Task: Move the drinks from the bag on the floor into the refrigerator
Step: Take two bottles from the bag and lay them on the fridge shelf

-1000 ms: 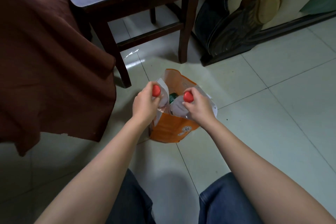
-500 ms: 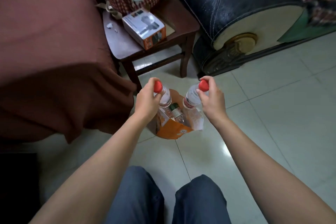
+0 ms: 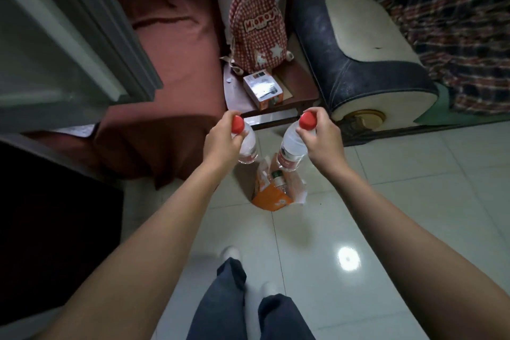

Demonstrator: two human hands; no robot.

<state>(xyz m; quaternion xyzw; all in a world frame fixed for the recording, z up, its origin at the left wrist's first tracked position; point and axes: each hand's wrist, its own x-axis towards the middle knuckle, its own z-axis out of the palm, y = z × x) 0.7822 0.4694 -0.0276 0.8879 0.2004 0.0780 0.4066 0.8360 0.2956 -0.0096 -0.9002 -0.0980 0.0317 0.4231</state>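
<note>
An orange paper bag (image 3: 271,197) stands on the tiled floor ahead of my feet. A green-capped bottle (image 3: 277,176) still pokes out of it. My left hand (image 3: 223,139) grips a clear water bottle (image 3: 248,148) by its red cap, lifted above the bag on its left. My right hand (image 3: 321,138) holds a second clear water bottle (image 3: 291,150) the same way, above the bag on its right. Both bottles hang clear of the bag. The refrigerator (image 3: 58,44), grey-green, shows at the upper left; I cannot tell whether it stands open.
A dark wooden chair (image 3: 292,85) behind the bag carries a red checked backpack (image 3: 258,27) and a small box (image 3: 263,90). A brown cloth-covered piece (image 3: 171,69) sits left, a dark sofa arm (image 3: 358,72) right. A black mass (image 3: 55,229) fills the lower left.
Both hands have lifted the two red-capped bottles out of the bag and up, and spread apart. My view has risen from crouching to standing, bringing the refrigerator into sight.
</note>
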